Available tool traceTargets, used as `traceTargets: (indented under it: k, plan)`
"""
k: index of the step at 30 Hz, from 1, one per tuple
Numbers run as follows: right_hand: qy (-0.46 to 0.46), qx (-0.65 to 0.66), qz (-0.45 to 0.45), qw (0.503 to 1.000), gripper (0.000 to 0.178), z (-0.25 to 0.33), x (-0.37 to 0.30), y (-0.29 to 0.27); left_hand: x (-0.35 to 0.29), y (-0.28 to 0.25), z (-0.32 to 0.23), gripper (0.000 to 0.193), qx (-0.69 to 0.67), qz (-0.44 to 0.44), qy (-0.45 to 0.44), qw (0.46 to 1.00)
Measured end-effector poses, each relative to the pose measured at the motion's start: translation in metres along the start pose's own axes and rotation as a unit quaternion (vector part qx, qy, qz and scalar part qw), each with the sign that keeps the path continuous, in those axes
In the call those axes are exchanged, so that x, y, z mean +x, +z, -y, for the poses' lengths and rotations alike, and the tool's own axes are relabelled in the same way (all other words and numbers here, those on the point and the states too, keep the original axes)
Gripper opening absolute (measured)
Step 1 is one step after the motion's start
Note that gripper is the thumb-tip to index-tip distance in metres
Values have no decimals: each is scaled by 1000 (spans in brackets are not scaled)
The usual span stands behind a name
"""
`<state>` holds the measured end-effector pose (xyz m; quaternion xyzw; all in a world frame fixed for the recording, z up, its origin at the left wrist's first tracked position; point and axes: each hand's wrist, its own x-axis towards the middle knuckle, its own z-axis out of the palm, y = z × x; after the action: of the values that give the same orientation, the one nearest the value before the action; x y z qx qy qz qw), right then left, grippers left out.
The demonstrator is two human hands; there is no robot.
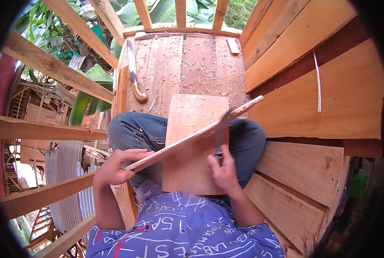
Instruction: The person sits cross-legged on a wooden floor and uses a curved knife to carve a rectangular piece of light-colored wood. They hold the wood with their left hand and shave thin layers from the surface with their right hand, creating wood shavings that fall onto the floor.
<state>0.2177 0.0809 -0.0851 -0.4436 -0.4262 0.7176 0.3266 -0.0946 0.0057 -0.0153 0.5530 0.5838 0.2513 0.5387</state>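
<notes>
A long, narrow wooden strip [174,148] slants from lower left to upper right in front of me. My left hand [122,165] is closed round its lower left end, fingers over the top. My right hand [223,171] grips a knife [219,139] by its dark handle, blade pointing away from me. The blade, blurred by motion, meets the strip right of its middle; I cannot tell how deep the edge sits. Beneath both, a flat rectangular board [196,107] lies across my lap, between my knees.
A machete [132,69] with a curved wooden handle lies on the plank floor [162,51] at far left, among shavings. A small wood block [232,46] rests at far right. Slatted railing [54,129] runs along the left; a plank wall [303,94] stands close on the right.
</notes>
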Motion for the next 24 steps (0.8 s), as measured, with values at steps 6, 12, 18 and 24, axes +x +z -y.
traceTargets:
  k: [6, 12, 18, 24]
  plan:
    - [61, -76, 34, 995, 16, 10, -2, -5, -6, -1, 6, 72, 22, -1, 26, 999]
    - [-78, -237, 112, 962, 14, -2, -12, 12, -3, 0, 2, 71, 25, -1, 17, 1000]
    - [-112, -258, 21, 959, 16, 14, -3, 5, -4, 5, 2, 68, 30, -5, 35, 999]
    - [53, 53, -21, 997, 9, 17, -4, 0, -6, 6, -1, 74, 53, -8, 39, 998]
